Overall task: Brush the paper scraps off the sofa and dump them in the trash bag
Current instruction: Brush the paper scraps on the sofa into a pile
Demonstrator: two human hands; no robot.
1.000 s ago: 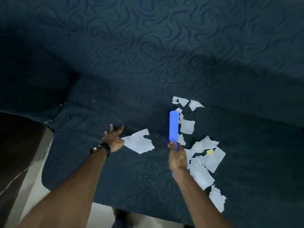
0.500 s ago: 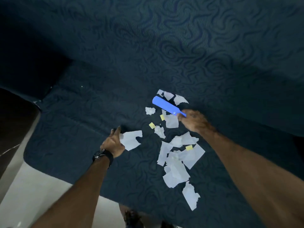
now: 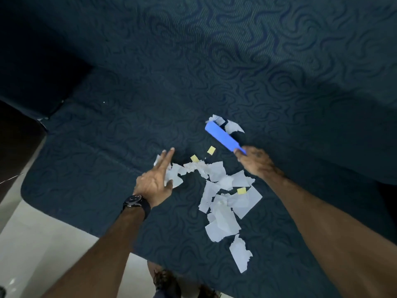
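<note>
A dark blue patterned sofa seat (image 3: pixel 111 160) carries several torn white paper scraps (image 3: pixel 223 203), gathered in a loose pile, with small yellow bits (image 3: pixel 211 149) among them. My right hand (image 3: pixel 255 161) grips the handle of a blue brush (image 3: pixel 222 136), whose head points up-left against two white scraps (image 3: pixel 233 126) at the pile's far end. My left hand (image 3: pixel 155 179), with a black watch on the wrist, lies flat with fingers straight, touching a white scrap (image 3: pixel 176 176) on the pile's left side. No trash bag is in view.
The sofa backrest (image 3: pixel 236 50) fills the top. An armrest (image 3: pixel 32 78) rises at the left. A pale tiled floor (image 3: pixel 43 250) lies below the seat's front edge, and my feet (image 3: pixel 167 282) show at the bottom.
My left hand has slid right, pushing its scrap against the pile, fingers now stretched out. The brush swung from upright to slanted and moved to the far scraps.
</note>
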